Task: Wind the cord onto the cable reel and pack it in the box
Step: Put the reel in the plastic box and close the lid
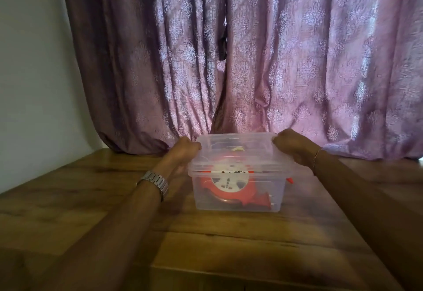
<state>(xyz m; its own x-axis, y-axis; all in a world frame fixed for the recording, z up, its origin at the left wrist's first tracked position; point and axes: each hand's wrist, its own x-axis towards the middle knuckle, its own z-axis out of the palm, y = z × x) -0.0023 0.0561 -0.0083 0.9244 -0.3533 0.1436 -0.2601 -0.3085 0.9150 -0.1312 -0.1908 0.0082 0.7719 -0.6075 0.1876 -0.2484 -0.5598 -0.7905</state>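
Note:
A clear plastic box stands on the wooden table, near the curtain. Inside it lies the red cable reel with its white round face up. A clear lid sits over the box, its far edge raised higher than its near edge. My left hand grips the lid's far left corner with curled fingers. My right hand grips the far right corner the same way. A red piece pokes out by the box's right side.
The wooden table stretches toward me from the box. A purple patterned curtain hangs right behind the box and bunches on the tabletop. A pale wall closes the left side.

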